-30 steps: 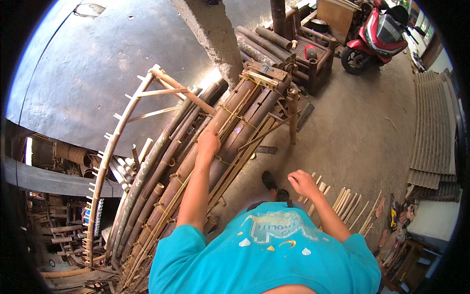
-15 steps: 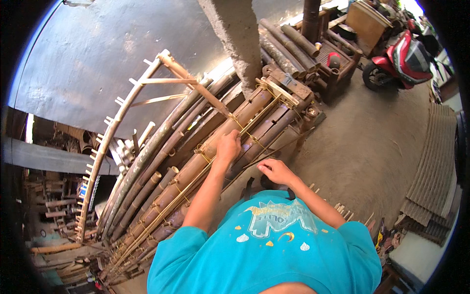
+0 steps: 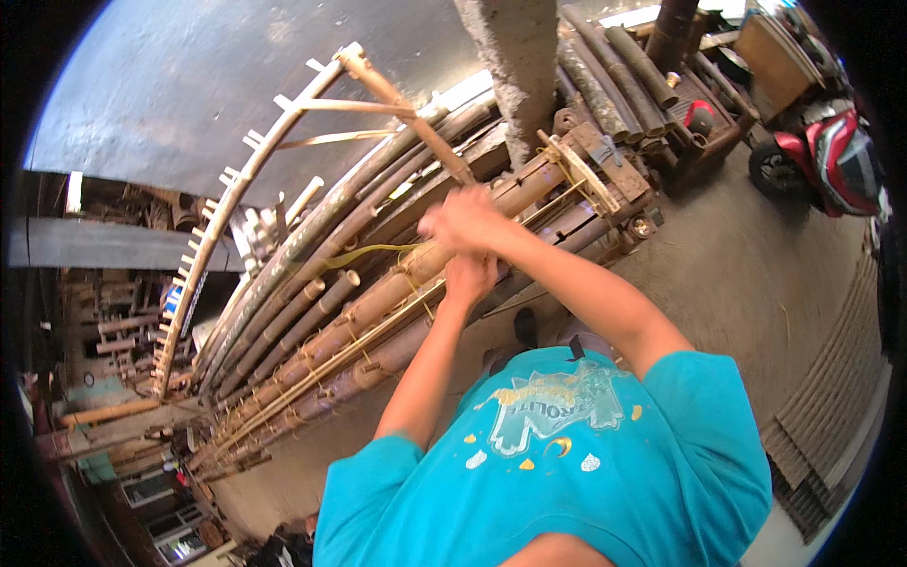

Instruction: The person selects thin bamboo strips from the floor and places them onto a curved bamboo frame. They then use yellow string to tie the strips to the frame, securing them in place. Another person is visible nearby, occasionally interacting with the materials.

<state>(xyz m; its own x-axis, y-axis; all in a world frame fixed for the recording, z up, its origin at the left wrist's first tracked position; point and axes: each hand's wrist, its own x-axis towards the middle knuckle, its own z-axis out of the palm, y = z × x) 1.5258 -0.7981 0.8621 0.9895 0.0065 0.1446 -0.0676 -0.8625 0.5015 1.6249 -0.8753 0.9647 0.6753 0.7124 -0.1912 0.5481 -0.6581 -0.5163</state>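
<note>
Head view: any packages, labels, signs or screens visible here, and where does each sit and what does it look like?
No packages, signs or screens can be made out.
Printed graphic: on the chest of the person's turquoise shirt, lower centre; pale shape with small white and yellow marks around it.

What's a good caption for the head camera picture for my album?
Both hands, left hand and right hand, meet over a long bamboo pole in a stacked bundle beside a concrete pillar.
</note>
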